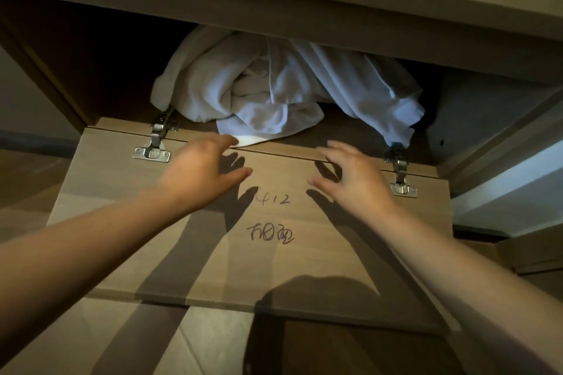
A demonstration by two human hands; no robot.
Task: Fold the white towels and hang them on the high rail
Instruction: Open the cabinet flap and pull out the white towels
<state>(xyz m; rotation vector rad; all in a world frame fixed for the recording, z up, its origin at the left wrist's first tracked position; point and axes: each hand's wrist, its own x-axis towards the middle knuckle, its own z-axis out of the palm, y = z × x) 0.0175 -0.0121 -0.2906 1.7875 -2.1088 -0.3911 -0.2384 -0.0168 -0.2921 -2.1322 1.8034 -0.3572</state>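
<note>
Your two bare hands reach over a fold-down door (231, 271) toward the white towels (274, 85), which lie in a crumpled heap inside the open cupboard (91, 55) just beyond the door's hinged edge. None is folded yet, and no rail is in view.

The heap lies straight ahead of both hands, past the door. Its long axis runs side to side along the hinged edge, from above the left hinge (155, 143) to above the right hinge (399, 173). One loose corner spills forward onto that edge, left of the door's middle.

Your left hand (204, 167) is the nearer one. It hovers above the door close to the hinged edge, and its fingers (222, 143) end just beside the spilled corner; whether they touch the cloth cannot be told. Those fingers are loosely spread, thumb apart, and hold nothing.

Your right hand (356, 176) hovers above the door's right half, near the right hinge, a little short of the cloth. Its fingers (335, 149) are spread and slightly bent, also holding nothing. The part of the heap closest to it hangs down at the right hinge.

Handwritten marks (271, 216) sit on the door between your wrists.

By the look of it, the coming move is a reach forward past the hinged edge, with the left hand likely to meet the towels first at the loose corner.
</note>
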